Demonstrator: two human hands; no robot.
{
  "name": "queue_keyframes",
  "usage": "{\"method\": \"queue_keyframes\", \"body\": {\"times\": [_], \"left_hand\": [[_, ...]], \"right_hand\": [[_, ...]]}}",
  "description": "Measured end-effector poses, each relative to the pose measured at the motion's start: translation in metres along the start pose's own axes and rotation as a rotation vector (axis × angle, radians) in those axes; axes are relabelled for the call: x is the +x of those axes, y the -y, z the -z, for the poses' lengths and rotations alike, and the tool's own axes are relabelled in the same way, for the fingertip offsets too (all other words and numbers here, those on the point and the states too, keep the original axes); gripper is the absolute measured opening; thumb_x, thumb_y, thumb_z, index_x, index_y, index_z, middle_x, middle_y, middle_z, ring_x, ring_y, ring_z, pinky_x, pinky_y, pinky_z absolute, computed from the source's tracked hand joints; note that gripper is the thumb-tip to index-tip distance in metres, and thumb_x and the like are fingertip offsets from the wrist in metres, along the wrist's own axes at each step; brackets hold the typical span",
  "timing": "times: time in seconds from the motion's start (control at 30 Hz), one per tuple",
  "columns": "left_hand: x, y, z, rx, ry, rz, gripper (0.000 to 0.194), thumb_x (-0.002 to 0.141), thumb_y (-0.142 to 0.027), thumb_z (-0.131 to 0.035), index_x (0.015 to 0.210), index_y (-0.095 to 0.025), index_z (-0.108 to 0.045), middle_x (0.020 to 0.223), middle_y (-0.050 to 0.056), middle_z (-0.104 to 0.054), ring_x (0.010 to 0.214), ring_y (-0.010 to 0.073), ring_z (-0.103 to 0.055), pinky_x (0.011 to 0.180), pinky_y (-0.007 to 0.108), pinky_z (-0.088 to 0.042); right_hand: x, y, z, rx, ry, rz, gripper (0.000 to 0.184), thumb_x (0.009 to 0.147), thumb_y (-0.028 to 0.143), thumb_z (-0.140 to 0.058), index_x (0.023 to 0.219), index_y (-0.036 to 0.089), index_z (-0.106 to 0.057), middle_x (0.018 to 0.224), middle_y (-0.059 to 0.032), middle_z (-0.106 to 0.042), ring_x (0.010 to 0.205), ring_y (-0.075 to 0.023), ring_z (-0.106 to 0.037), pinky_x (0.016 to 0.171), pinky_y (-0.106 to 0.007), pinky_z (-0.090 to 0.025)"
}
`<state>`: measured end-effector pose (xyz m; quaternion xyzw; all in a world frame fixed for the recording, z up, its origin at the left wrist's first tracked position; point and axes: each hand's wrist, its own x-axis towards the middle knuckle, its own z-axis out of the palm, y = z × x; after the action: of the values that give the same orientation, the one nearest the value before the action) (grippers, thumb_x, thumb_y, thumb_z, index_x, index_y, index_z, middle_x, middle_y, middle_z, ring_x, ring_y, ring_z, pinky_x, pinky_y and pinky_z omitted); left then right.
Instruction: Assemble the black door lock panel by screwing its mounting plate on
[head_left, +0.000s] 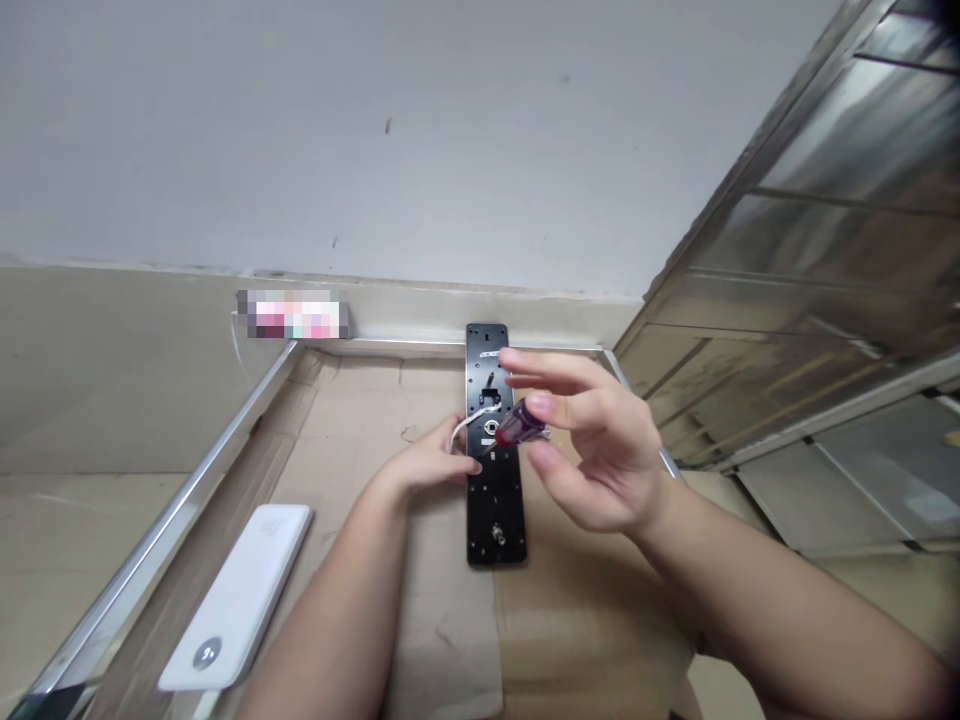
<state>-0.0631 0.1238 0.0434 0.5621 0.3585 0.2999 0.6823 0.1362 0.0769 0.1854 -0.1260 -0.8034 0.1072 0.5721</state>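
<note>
A long black door lock panel (495, 505) with screw holes, small fittings and a white cable (469, 420) runs away from me across the cardboard. My left hand (435, 455) grips its left edge near the middle, with the thumb on the face and the other fingers partly hidden. Over the panel's right side, my right hand (600, 440) pinches a screwdriver (523, 420) by its dark purple and red handle. Its thin shaft slants down and left toward the panel's middle; whether the tip touches a screw I cannot tell.
Brown cardboard (375, 400) covers the table, which has a metal rim (180, 500). A white oblong device (240, 590) with a round dome and a cable lies at left. A blurred-out box (296, 315) sits by the wall. Shiny metal panelling (810, 240) stands at right.
</note>
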Motion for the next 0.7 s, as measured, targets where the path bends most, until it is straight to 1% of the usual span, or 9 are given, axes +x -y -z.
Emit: {"method": "queue_keyframes", "body": {"times": [0.1,0.2,0.3,0.37,0.43,0.5,0.57,0.63,0.7], "left_hand": [[-0.001,0.001,-0.002,0.025,-0.026,0.034,0.074,0.071,-0.021,-0.079,0.138,-0.020,-0.046,0.111,0.009,-0.062,0.094,0.0233,-0.063,0.074,0.035,-0.053],[-0.003,0.000,-0.003,0.055,-0.051,0.033,0.072,0.071,-0.020,-0.079,0.136,-0.019,-0.048,0.112,0.010,-0.063,0.097,0.0243,-0.063,0.078,0.038,-0.054],[-0.004,-0.003,-0.003,0.062,-0.046,0.020,0.068,0.071,-0.020,-0.079,0.133,-0.019,-0.050,0.112,0.009,-0.064,0.104,0.0264,-0.063,0.086,0.041,-0.053],[-0.004,-0.005,-0.004,0.054,-0.039,0.018,0.067,0.071,-0.020,-0.079,0.132,-0.018,-0.051,0.113,0.009,-0.065,0.105,0.0267,-0.063,0.087,0.041,-0.053],[-0.004,-0.006,-0.004,0.046,-0.027,0.030,0.067,0.072,-0.020,-0.079,0.132,-0.018,-0.050,0.112,0.010,-0.065,0.101,0.0257,-0.064,0.084,0.039,-0.053],[-0.003,-0.006,-0.004,0.040,-0.019,0.047,0.069,0.072,-0.020,-0.078,0.134,-0.019,-0.047,0.112,0.009,-0.065,0.096,0.0242,-0.065,0.080,0.037,-0.053],[-0.003,-0.005,-0.004,0.040,-0.025,0.063,0.073,0.072,-0.019,-0.077,0.137,-0.020,-0.044,0.112,0.009,-0.065,0.093,0.0230,-0.065,0.076,0.035,-0.053],[-0.002,-0.002,-0.002,0.052,-0.041,0.064,0.074,0.072,-0.018,-0.076,0.138,-0.020,-0.044,0.112,0.009,-0.063,0.093,0.0221,-0.064,0.074,0.034,-0.052],[-0.001,0.000,-0.001,0.062,-0.039,0.055,0.071,0.071,-0.017,-0.075,0.136,-0.019,-0.046,0.111,0.009,-0.063,0.092,0.0213,-0.064,0.074,0.034,-0.052]], "right_hand": [[-0.003,-0.001,0.004,0.065,0.022,-0.027,0.049,0.078,-0.003,-0.060,0.123,0.018,-0.063,0.117,-0.0146,-0.072,0.109,-0.0268,-0.073,0.082,-0.041,-0.066],[-0.003,-0.002,0.005,-0.028,-0.017,-0.035,0.041,0.076,0.000,-0.072,0.112,0.020,-0.067,0.099,-0.0071,-0.073,0.093,-0.0220,-0.074,0.077,-0.038,-0.067],[-0.001,-0.003,0.003,-0.139,-0.067,0.005,0.036,0.073,0.003,-0.078,0.102,0.022,-0.067,0.083,-0.0014,-0.068,0.075,-0.0160,-0.066,0.064,-0.032,-0.063],[0.002,-0.003,0.002,-0.158,-0.072,0.018,0.036,0.072,0.003,-0.079,0.100,0.021,-0.066,0.081,-0.0012,-0.066,0.072,-0.0145,-0.061,0.059,-0.029,-0.059],[0.003,-0.003,0.004,-0.116,-0.039,0.000,0.038,0.072,0.002,-0.077,0.102,0.021,-0.065,0.090,-0.0044,-0.067,0.079,-0.0167,-0.064,0.062,-0.031,-0.060],[0.003,-0.005,0.008,-0.027,0.030,-0.025,0.041,0.072,0.002,-0.074,0.107,0.021,-0.064,0.106,-0.0094,-0.069,0.099,-0.0235,-0.069,0.074,-0.039,-0.063],[0.003,-0.008,0.013,0.087,0.106,-0.052,0.045,0.075,0.001,-0.070,0.114,0.021,-0.063,0.118,-0.0128,-0.069,0.115,-0.0286,-0.068,0.085,-0.046,-0.064],[0.002,-0.013,0.020,0.184,0.175,-0.063,0.049,0.078,-0.002,-0.066,0.121,0.020,-0.061,0.121,-0.0141,-0.071,0.116,-0.0276,-0.070,0.087,-0.044,-0.064],[0.002,-0.017,0.024,0.237,0.245,-0.058,0.052,0.080,-0.004,-0.065,0.126,0.021,-0.060,0.119,-0.0140,-0.073,0.108,-0.0237,-0.074,0.084,-0.040,-0.065]]}}
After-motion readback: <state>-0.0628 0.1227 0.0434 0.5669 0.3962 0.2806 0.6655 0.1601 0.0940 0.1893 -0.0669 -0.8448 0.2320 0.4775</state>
